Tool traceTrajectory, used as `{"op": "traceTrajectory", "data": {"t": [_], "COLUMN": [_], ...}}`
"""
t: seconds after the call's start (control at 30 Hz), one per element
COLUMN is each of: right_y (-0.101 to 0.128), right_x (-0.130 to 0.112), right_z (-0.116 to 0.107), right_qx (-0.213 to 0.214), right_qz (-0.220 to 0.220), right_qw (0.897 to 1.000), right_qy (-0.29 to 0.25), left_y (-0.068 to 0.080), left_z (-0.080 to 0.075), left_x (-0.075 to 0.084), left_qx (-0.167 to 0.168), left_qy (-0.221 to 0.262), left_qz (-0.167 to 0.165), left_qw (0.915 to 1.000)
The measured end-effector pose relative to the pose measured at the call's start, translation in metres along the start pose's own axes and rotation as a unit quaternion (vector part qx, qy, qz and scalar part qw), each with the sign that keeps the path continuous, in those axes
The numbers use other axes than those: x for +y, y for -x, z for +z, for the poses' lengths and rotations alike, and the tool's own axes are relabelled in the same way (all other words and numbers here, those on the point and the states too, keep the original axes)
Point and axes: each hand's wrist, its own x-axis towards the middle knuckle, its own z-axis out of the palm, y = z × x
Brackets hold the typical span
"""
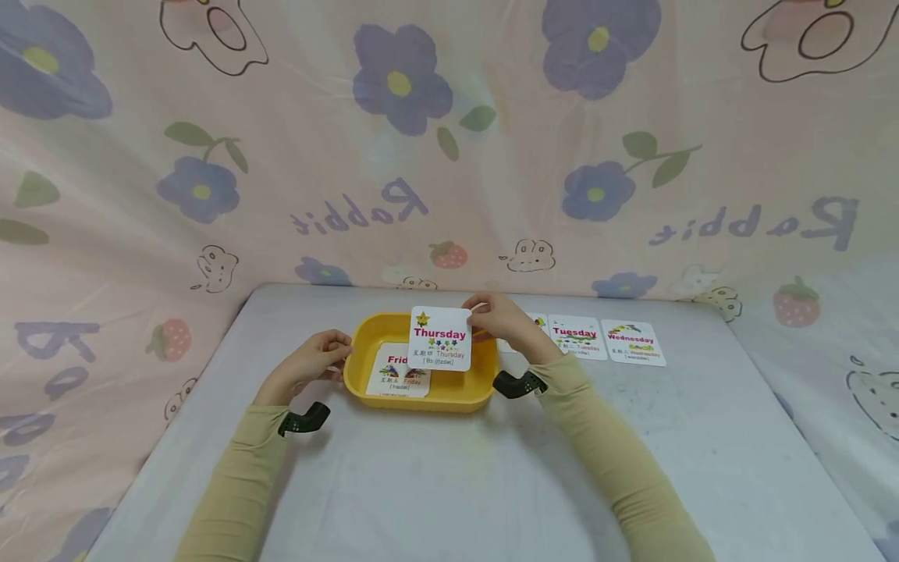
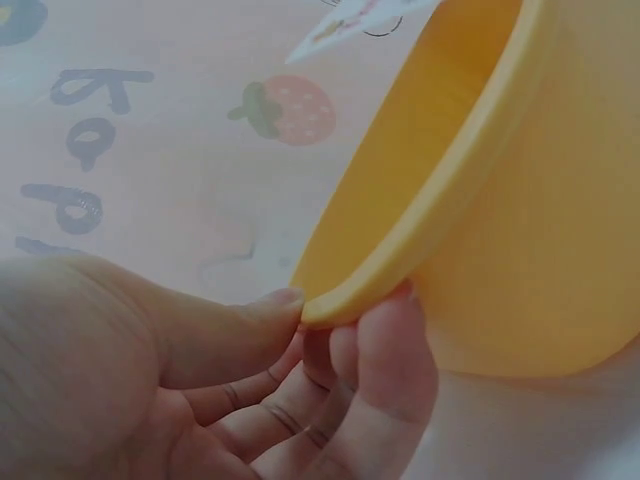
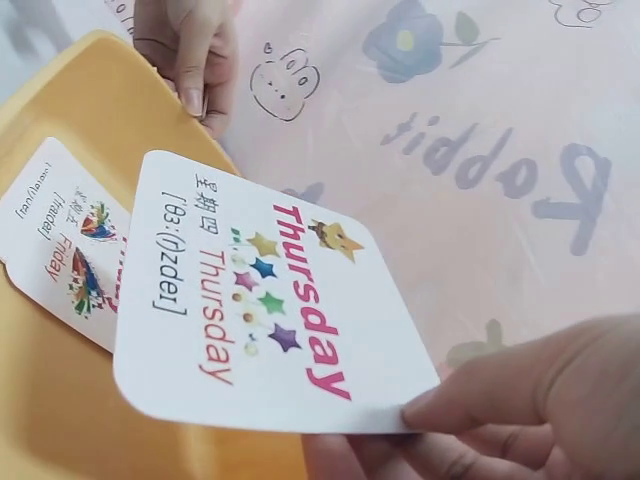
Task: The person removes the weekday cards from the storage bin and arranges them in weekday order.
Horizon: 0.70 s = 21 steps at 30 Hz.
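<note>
My left hand (image 1: 309, 364) grips the left rim of a yellow tray (image 1: 421, 403); in the left wrist view the thumb and fingers (image 2: 395, 350) pinch the edge. Between thumb and fingers, my right hand (image 1: 507, 324) holds a white card printed "Thursday" (image 1: 440, 338) by its edge, above the tray. Colourful stars decorate that card, clear in the right wrist view. Under it, inside the tray, lies a "Friday" card (image 1: 397, 382), partly covered by the Thursday card in the head view.
Right of the tray, a "Tuesday" card (image 1: 577, 338) and a "Wednesday" card (image 1: 633, 343) lie in a row on the white table (image 1: 435, 484). Another card (image 1: 539, 320) is mostly hidden behind the right hand. A patterned curtain (image 1: 492, 172) hangs behind the table.
</note>
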Motion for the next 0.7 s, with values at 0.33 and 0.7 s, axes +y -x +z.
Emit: {"op": "traceTrajectory", "data": {"t": [0.33,0.7], "right_y": [0.013,0.032], "right_x": [-0.003,0.005], "right_z": [-0.022,-0.053], "right_qx": [0.009,0.023], "right_qz": [0.0,-0.009], "right_qw": [1.0,0.999], "right_qy": [-0.01,-0.026], "left_y": [0.0,0.001], "left_z": [0.001,0.003], "left_x": [0.001,0.002], "left_qx": [-0.007,-0.002], "left_qy": [0.002,0.006], "left_qz": [0.006,0.001], "left_qw": [1.0,1.0]}}
